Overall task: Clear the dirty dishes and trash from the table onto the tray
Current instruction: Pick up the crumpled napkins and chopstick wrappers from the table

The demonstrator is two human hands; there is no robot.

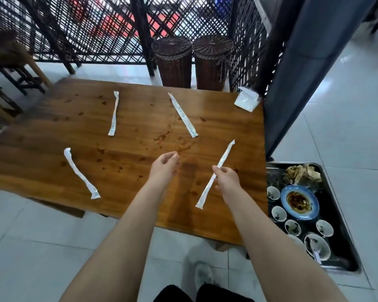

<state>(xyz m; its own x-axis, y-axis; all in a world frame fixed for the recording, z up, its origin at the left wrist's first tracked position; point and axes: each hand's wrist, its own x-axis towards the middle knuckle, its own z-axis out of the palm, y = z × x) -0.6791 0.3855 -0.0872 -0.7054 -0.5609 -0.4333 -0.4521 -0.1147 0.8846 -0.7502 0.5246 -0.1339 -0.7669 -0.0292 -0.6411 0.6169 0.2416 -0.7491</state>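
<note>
Your dark trousers (205,294) and a pale shoe (203,274) sat lowest in view, over the floor tiles. Your right hand (227,179) pinched a long white paper sleeve (224,156) about midway, thumb and fingers closed on it. Its upper end pointed beyond your fingertips and its lower end slanted back toward you over the wooden table (122,162). Your left hand (164,166) hovered left of it, fingers loosely curled, grasping nothing.

Three more lay flat on the table: a second sleeve (81,174) well left of your left fingers, a third sleeve (114,114) far beyond and left of them, and a fourth sleeve (182,115) beyond the gap between both hands. A white napkin packet (247,102) sat at the far corner, beyond your right fingers.

Right of your right fingers, past the table edge, the black tray (334,216) held a blue plate (299,202) with brown sauce, small white cups (278,213), a bowl (318,247) with a spoon, and crumpled paper (303,174).
</note>
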